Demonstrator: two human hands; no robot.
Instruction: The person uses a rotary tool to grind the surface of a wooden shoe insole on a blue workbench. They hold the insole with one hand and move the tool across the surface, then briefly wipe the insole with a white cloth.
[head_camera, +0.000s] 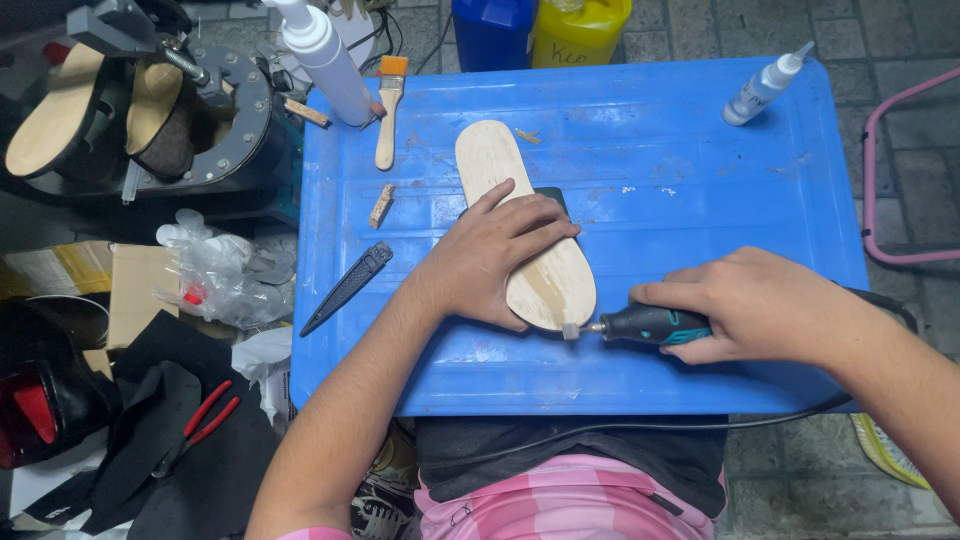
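A pale wooden sole-shaped board (500, 170) lies lengthwise on a blue plastic tabletop (700, 180). My left hand (490, 258) presses flat on its middle, fingers spread toward the right. My right hand (745, 302) grips a black and teal rotary tool (650, 324), held level and pointing left. Its small sanding tip (571, 331) touches the near rounded end of the board. A black cord runs from the tool along the table's near edge.
On the blue top lie a paintbrush (389, 105), a small wood chip (381, 205), a dark knife sheath (348, 287) and two white squeeze bottles (765, 88). Left of the table stand a press with soles (150, 100), plastic bags, cardboard, black leather scraps and red-handled pliers (205, 415).
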